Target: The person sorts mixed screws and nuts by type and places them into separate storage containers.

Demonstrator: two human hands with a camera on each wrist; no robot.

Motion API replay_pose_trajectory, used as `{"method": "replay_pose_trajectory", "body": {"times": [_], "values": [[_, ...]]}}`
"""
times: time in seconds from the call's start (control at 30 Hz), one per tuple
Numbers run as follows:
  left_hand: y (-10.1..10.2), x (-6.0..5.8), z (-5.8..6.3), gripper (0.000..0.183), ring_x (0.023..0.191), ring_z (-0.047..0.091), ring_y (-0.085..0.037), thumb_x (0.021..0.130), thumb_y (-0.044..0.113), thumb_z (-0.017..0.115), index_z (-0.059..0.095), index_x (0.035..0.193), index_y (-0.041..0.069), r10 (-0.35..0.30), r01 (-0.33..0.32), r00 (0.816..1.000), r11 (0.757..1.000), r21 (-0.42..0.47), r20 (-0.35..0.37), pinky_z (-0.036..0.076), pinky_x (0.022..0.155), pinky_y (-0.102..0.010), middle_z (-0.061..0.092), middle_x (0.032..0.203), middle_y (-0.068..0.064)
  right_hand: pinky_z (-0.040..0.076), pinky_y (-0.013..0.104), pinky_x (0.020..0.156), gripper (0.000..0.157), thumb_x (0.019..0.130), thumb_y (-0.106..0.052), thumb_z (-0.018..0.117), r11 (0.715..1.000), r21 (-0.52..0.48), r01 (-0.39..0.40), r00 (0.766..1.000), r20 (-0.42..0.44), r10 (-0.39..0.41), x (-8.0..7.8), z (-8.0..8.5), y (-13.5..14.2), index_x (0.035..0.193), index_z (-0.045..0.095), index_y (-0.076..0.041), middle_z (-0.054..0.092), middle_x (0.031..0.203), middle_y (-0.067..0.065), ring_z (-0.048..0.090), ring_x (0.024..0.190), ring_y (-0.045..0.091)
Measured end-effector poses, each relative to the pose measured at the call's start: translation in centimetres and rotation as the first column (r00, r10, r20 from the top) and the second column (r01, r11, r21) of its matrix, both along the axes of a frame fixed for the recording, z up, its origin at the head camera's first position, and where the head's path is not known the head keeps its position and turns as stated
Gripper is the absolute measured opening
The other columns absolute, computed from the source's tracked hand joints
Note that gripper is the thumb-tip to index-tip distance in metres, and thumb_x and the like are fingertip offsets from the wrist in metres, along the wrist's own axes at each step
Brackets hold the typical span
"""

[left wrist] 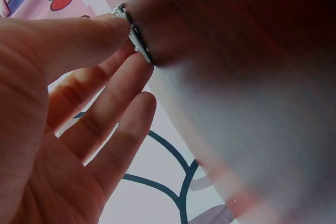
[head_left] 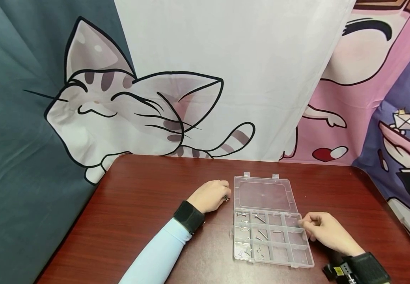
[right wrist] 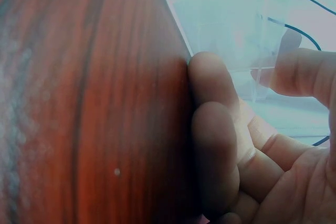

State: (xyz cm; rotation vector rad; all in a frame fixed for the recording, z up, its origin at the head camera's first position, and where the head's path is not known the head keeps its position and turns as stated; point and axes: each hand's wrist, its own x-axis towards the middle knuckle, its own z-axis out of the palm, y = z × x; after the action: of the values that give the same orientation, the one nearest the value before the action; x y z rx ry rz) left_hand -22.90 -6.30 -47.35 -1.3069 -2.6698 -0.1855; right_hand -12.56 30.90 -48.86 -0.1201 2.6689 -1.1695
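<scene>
A clear plastic compartment box point(head_left: 264, 193) lies on the table with its lid folded back, away from the person. Small metal screws point(head_left: 259, 218) lie in several of its compartments, mostly on the left and in the middle. To the left of the lid, my left hand point(head_left: 210, 196) pinches small silvery screws point(left wrist: 138, 41) between thumb and fingertips, low over the tabletop; threads show in the left wrist view. My right hand point(head_left: 327, 232) grips the box's right side wall, thumb and fingers at the edge. In the right wrist view, curled fingers point(right wrist: 212, 82) rest against the wood beside the clear wall.
The reddish-brown wooden table point(head_left: 148, 185) has rounded far corners. Behind it hangs a cloth backdrop point(head_left: 244, 47) with a cartoon cat and other drawings. Black bands point(head_left: 189, 217) are strapped round both wrists.
</scene>
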Motion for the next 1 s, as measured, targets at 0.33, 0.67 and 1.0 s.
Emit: {"method": "replay_pose_trajectory", "body": {"times": [0.33,0.67,1.0], "values": [[0.0,0.2,-0.2,0.012,0.073,0.051,-0.005,0.085,0.016,0.069,0.065,0.077,0.023,0.06,-0.06,0.998,0.998,-0.021,0.008,0.044,0.069,-0.021,0.049,0.078,0.011,0.044,0.028,0.059,0.033,0.093,-0.04,0.062,1.0,-0.012,0.006,1.0,0.007,-0.006,0.0,-0.1,0.0,0.081,0.065,-0.009,0.059,0.063,0.001,0.056,0.058,0.014],[-0.2,0.2,0.1,0.017,0.073,0.047,-0.006,0.086,0.018,0.068,0.055,0.075,0.023,0.065,-0.064,0.998,0.997,-0.031,0.018,0.04,0.068,-0.02,0.045,0.076,0.011,0.045,0.028,0.059,0.033,0.093,-0.04,0.062,1.0,-0.016,0.004,1.0,0.009,-0.004,0.1,-0.2,0.0,0.081,0.065,-0.009,0.059,0.063,0.001,0.056,0.058,0.013],[2.0,2.4,2.5,0.005,0.072,0.046,-0.007,0.092,0.02,0.055,0.054,0.087,0.018,-0.065,0.067,0.995,0.998,0.019,-0.07,0.043,0.07,-0.023,0.045,0.08,0.008,0.045,0.028,0.059,0.029,0.093,-0.036,0.062,1.0,-0.008,-0.007,1.0,-0.005,0.006,0.0,-0.1,0.1,0.082,0.065,-0.009,0.059,0.063,0.002,0.057,0.058,0.014]]}}
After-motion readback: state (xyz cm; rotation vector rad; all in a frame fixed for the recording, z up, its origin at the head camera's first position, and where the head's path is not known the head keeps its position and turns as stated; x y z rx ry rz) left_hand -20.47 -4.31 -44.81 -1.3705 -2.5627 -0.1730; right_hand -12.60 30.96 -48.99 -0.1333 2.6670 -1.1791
